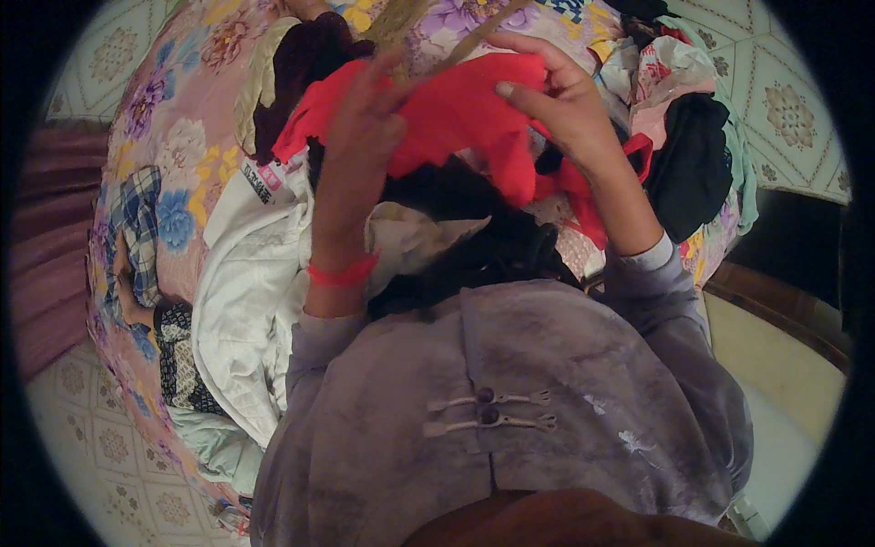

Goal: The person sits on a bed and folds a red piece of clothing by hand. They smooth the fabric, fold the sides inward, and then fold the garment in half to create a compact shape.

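Note:
A bright red cloth is spread in front of me above a heap of clothes. My right hand grips its upper right corner, with the thumb on the near face. Across its left part lies my left hand, blurred, with a red band around the wrist. I cannot tell if those fingers pinch the cloth. A tan strip slants from near the left fingertips to the top edge. Under the red cloth are black fabric and a beige piece.
A flower-patterned bedspread lies beneath everything. White clothing with a printed tag sits at left, near a plaid cloth and someone's bare limb. Black cloth and a plastic bag lie at right. Dark purple cloth is at upper left.

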{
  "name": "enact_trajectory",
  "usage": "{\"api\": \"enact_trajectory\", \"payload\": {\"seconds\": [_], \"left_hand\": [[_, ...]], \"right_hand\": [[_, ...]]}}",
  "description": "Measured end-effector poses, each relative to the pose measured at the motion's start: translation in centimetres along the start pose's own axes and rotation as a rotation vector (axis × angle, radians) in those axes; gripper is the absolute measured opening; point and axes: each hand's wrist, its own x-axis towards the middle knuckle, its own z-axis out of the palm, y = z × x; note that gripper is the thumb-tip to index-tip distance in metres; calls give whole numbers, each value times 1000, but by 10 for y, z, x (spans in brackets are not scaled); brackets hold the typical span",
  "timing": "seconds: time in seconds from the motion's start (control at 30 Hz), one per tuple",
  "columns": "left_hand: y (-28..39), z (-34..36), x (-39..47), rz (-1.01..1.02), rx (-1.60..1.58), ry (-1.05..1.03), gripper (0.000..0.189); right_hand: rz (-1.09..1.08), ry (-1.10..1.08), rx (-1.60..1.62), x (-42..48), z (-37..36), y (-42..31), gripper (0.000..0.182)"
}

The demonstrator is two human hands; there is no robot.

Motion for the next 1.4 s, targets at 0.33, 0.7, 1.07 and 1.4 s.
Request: {"api": "enact_trajectory", "payload": {"seconds": [0.33, 0.7, 1.07, 1.4], "left_hand": [[-24, 22, 14, -190, 256, 76, 23], [8, 56, 0, 23, 246, -71, 19], [38, 60, -28, 209, 446, -157, 18], [56, 88, -16, 277, 134, -365, 17]], "right_hand": [[-2, 119, -47, -26, -11, -4, 38], [-28, 184, -51, -69, -12, -34, 21], [-81, 255, -60, -99, 38, -72, 29], [-250, 461, -174, -142, 36, -99, 27]]}}
